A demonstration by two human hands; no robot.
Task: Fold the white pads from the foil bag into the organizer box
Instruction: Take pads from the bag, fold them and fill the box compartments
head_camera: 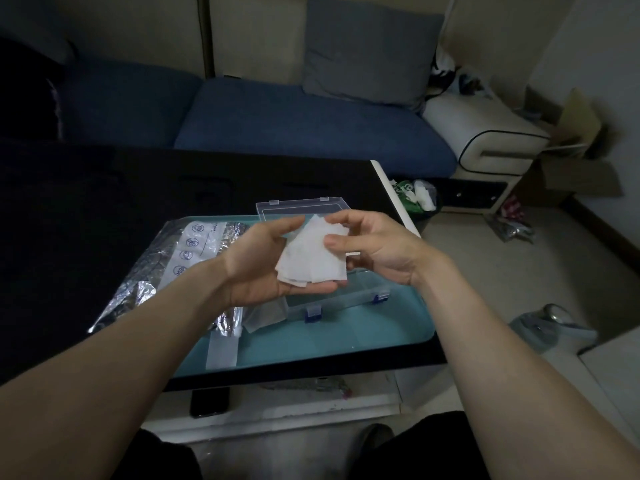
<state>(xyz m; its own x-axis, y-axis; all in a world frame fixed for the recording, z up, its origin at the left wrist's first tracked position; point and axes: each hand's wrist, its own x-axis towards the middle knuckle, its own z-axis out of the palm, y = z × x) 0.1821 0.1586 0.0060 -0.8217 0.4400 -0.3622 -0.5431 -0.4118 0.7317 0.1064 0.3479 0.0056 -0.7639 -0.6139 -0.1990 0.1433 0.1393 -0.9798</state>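
Note:
A stack of white pads [313, 258] is held in the air above the clear organizer box [349, 296], whose lid [298, 211] stands open at the back. My left hand [259, 268] cradles the stack from below, palm up, fingers curled under it. My right hand [374, 247] pinches the top pad between thumb and fingers. The crinkled foil bag [173, 258] lies on the left of the teal tray [381, 337]. One more pad [265, 315] lies on the tray beside the box's front left corner.
The tray sits on a dark table [104, 202] whose right edge is white. A clear plastic strip [221, 349] lies at the tray's front. A blue sofa [294, 123] stands behind. A bin [417, 197], cardboard box [571, 161] and clutter are on the floor to the right.

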